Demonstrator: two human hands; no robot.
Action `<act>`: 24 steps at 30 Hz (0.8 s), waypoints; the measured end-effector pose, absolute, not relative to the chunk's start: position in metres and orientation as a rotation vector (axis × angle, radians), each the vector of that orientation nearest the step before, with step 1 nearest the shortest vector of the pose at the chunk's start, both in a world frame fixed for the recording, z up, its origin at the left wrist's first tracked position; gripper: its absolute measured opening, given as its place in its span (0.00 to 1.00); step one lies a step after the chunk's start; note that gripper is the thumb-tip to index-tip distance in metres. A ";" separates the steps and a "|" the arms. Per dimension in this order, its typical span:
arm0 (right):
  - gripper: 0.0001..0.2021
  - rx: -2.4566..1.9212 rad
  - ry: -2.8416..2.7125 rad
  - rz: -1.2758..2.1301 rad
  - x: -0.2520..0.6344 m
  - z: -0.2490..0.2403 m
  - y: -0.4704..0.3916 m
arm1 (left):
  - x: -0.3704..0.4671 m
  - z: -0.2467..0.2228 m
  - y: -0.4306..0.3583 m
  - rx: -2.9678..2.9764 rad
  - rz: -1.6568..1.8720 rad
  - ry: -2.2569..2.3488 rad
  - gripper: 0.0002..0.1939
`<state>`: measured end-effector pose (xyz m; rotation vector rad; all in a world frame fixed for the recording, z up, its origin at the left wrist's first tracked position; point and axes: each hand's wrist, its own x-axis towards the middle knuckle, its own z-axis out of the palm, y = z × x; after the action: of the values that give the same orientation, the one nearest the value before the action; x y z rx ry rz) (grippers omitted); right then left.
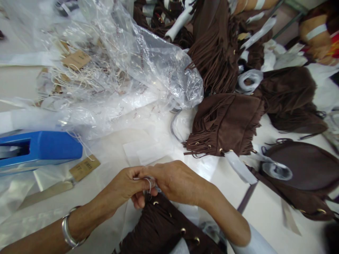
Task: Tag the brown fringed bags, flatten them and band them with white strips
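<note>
My left hand [129,187] and my right hand [176,180] meet at the near middle, fingertips pinched together. Between them a thin white string [150,181] loops over my left fingers, and both hands appear closed on it. Just below, touching my fingers, is the top edge of a dark brown bag [159,225] with gold eyelets; its lower part runs out of the picture. A bit of clear plastic shows by my fingertips, partly hidden. What else the fingers grip, I cannot make out.
A blue tape dispenser [60,150] stands at left beside a brown paper tag [85,167]. Behind it lies a clear plastic bag [159,60] with several strung tags. Brown fringed bags [235,121] fill the right. Another person's hand [317,38] shows at the far right.
</note>
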<state>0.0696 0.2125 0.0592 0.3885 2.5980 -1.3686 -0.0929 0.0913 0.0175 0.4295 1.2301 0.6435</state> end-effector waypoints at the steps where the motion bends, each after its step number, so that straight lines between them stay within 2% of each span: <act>1: 0.25 0.386 2.586 -1.402 0.070 0.058 0.213 | -0.093 0.017 0.092 0.437 0.630 1.232 0.16; 6: 0.19 0.344 2.625 -1.423 0.069 0.052 0.217 | -0.095 0.018 0.092 0.466 0.595 1.231 0.16; 12: 0.08 0.443 2.755 -1.243 0.063 0.046 0.217 | -0.096 0.020 0.091 0.462 0.616 1.260 0.13; 16: 0.08 0.473 2.784 -1.331 0.065 0.041 0.212 | -0.094 0.021 0.089 0.527 0.694 1.317 0.09; 24: 0.09 0.840 2.782 -1.539 0.084 0.049 0.201 | -0.087 0.005 0.077 0.621 0.758 1.379 0.14</act>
<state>0.0842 0.2011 0.0492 0.8398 2.7815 -1.5389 -0.0868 0.0767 0.0053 0.6212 1.3788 0.7581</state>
